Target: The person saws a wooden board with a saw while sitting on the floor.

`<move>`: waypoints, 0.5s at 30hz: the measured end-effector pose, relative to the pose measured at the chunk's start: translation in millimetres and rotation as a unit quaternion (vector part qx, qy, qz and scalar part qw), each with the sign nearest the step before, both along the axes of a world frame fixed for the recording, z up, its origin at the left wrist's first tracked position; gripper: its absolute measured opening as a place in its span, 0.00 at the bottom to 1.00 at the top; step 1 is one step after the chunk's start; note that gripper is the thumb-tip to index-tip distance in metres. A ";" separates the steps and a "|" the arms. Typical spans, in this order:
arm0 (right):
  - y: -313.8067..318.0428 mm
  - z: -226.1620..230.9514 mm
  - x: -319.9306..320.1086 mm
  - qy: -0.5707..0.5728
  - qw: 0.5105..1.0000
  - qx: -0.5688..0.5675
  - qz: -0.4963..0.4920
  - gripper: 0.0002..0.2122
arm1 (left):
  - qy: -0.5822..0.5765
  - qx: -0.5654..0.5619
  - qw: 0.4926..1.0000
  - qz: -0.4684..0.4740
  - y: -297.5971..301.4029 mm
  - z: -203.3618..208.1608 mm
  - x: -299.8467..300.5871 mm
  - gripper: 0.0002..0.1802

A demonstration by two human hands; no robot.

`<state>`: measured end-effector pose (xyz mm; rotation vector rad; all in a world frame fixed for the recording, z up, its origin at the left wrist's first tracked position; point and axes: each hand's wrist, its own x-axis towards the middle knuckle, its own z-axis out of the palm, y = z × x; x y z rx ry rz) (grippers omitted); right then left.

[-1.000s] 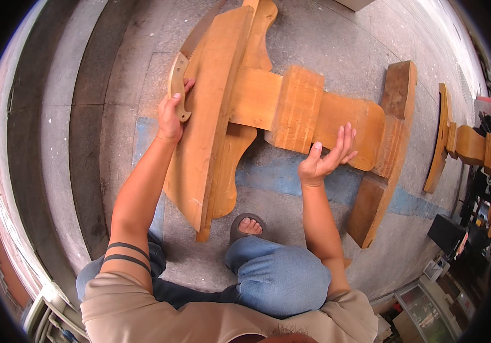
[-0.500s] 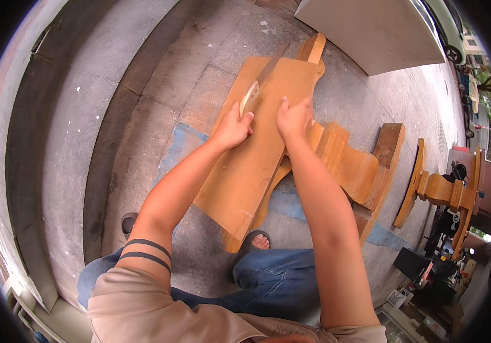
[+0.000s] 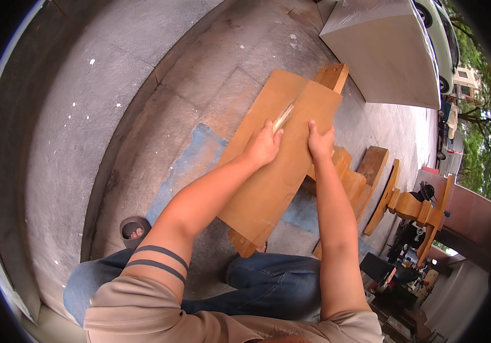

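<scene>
A broad, flat orange-brown wooden board (image 3: 251, 197) lies slanted in front of me, its far end up and to the right. My left hand (image 3: 264, 144) is closed round the pale handle of a hand saw (image 3: 283, 118) over the board's far half. The thin blade points at the far edge and shows almost edge-on; how deep it sits in the wood I cannot tell. At the board's right edge my right hand (image 3: 321, 143) grips it, thumb on top, fingers mostly hidden. Under the board, a wooden support (image 3: 332, 78) sticks out at the far end.
Right of the board stand shaped wooden pieces (image 3: 373, 164), with a wooden bench-like frame (image 3: 408, 204) beyond. A large pale box-shaped block (image 3: 380, 54) is at the far right. A concrete step (image 3: 122, 97) curves along the left. Blue paint (image 3: 191, 163) marks the floor.
The view has shifted, so board and hands appear lower and further right. The saw blade, seen broadside and projecting past the far edge before, now shows nearly edge-on. Both hands keep their grips.
</scene>
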<state>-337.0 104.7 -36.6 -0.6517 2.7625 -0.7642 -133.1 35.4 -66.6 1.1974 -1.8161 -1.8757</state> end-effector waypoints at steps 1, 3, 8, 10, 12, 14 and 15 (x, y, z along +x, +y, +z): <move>1.4 1.6 2.6 -0.004 1.000 -0.009 -0.003 0.28 | 0.009 0.007 1.000 -0.001 16.4 -0.2 14.6 0.21; 4.4 5.9 2.2 -0.007 0.999 -0.032 -0.013 0.27 | 0.025 0.021 0.999 0.007 28.3 -0.2 33.0 0.20; 6.7 5.3 0.1 0.030 0.999 0.008 0.011 0.29 | 0.016 0.014 1.000 0.007 2.9 -0.6 17.0 0.19; -0.8 14.5 7.8 0.017 1.000 0.017 0.010 0.30 | 0.019 -0.012 0.999 0.023 -20.3 -0.4 -14.9 0.20; -5.9 16.2 8.7 0.003 1.000 0.016 -0.005 0.31 | 0.010 -0.024 0.999 0.027 -24.4 4.1 -25.9 0.20; -0.6 13.6 10.7 0.019 0.999 0.026 0.010 0.32 | -0.012 -0.016 1.000 0.021 -19.4 7.0 -18.9 0.20; 2.5 11.8 11.5 0.027 0.999 0.031 0.015 0.32 | -0.015 -0.015 1.000 0.016 -20.2 9.0 -17.6 0.20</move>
